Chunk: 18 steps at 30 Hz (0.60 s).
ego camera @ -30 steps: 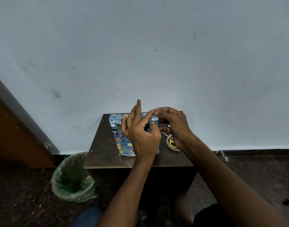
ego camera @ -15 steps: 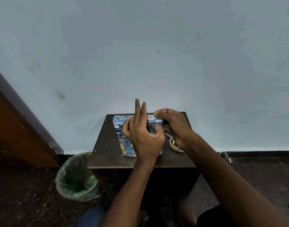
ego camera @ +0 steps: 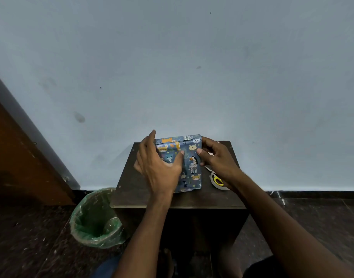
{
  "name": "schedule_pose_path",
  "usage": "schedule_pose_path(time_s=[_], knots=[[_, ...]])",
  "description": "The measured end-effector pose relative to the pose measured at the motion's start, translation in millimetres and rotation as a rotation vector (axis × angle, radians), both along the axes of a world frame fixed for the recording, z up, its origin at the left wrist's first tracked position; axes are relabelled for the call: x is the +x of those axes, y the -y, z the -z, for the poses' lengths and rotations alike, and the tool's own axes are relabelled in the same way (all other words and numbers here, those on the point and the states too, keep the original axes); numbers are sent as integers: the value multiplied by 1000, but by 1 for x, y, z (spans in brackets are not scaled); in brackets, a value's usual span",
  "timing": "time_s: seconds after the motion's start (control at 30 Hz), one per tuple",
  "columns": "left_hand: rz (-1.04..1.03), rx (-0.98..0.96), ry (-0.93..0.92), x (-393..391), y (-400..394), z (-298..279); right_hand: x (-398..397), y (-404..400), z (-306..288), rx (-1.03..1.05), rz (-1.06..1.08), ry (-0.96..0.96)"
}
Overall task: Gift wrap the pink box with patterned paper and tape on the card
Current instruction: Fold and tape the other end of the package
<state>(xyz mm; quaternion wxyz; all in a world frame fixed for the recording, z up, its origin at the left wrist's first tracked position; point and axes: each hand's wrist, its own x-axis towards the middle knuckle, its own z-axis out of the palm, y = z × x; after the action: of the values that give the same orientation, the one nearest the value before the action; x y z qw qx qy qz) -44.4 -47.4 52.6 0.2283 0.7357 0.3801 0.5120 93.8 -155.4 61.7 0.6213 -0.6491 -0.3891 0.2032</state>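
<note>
The wrapped box point(ego camera: 189, 163) stands tilted on the surface point(ego camera: 132, 185), beside the tape roll point(ego camera: 218, 182). Left hand point(ego camera: 158, 165) and right hand point(ego camera: 218, 157) grip its side edges. It looks light and stiff, the paper glossy and probably slippery; hold by the edges.

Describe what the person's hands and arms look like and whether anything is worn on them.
Both arms are bare from the frame's lower edge up to the wrists, with no sleeves in view. The left hand and right hand wear no gloves. No ring, watch or bracelet can be seen on either.
</note>
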Motion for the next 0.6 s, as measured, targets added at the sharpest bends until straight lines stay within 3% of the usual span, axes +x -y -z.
schedule_pose_path(time_s=[0.2, 0.47, 0.6], knots=[[77, 26, 43, -6, -1, -3, 8, -7, 2, 3, 80, 116], [114, -7, 160, -6, 5, -4, 4, -12, 1, 100, 46, 59], [154, -5, 161, -6, 3, -5, -3, -10, -5, 140, 110, 445]])
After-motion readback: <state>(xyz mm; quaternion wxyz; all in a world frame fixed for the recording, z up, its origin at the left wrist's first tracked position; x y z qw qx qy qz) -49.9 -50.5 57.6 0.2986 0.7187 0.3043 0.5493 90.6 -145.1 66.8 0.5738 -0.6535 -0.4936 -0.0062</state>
